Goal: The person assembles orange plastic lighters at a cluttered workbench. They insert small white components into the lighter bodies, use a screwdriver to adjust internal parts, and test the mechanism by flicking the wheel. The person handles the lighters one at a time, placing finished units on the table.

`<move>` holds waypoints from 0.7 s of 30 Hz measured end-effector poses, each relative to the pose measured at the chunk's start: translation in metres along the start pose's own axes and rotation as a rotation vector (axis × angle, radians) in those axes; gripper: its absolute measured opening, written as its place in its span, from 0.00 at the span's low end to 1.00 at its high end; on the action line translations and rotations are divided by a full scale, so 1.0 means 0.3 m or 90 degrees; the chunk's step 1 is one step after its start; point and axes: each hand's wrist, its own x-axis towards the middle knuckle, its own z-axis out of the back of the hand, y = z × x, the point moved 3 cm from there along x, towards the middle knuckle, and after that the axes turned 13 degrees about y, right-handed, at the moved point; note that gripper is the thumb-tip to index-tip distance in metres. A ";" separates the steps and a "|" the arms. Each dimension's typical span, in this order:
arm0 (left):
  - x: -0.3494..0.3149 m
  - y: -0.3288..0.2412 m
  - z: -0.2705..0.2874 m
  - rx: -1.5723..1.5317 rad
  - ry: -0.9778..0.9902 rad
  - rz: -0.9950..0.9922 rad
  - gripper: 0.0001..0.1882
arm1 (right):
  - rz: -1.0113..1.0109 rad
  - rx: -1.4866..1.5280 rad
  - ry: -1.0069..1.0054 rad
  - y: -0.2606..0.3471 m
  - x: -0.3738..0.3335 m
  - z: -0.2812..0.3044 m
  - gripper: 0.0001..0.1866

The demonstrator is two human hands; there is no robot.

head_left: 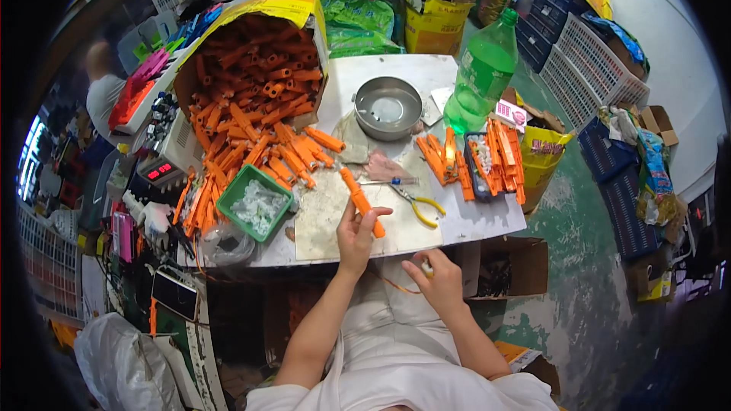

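My left hand [353, 242] is closed round a long orange plastic housing [359, 196], held tilted above the front edge of the white table. Below that edge, in front of my lap, my right hand [442, 283] grips a small pale-yellow thing [427, 268]. A thin orange cord [396, 286] runs up to it; its kind is mostly hidden by my fingers. Yellow-handled pliers [423, 211] lie on the worn board [327, 213], to the right of the housing. A green tray [242, 222] of small clear-white pieces stands left of my left hand.
A yellow sack [311, 7] spills many orange housings over the table's left. Farther back are a metal bowl [387, 131] and a green bottle [481, 72]. More orange housings [502, 156] stand right. A device with a red display [161, 171] sits at the left edge.
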 end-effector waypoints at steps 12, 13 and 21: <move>-0.153 -0.082 -0.131 -0.051 -0.013 0.070 0.20 | 0.153 -0.135 -0.002 0.099 0.057 -0.040 0.16; -0.155 -0.080 -0.129 -0.050 -0.018 0.071 0.20 | 0.151 -0.134 -0.001 0.100 0.056 -0.044 0.15; -0.159 -0.056 -0.122 -0.067 -0.003 0.076 0.23 | 0.131 -0.089 -0.014 0.092 0.052 -0.034 0.14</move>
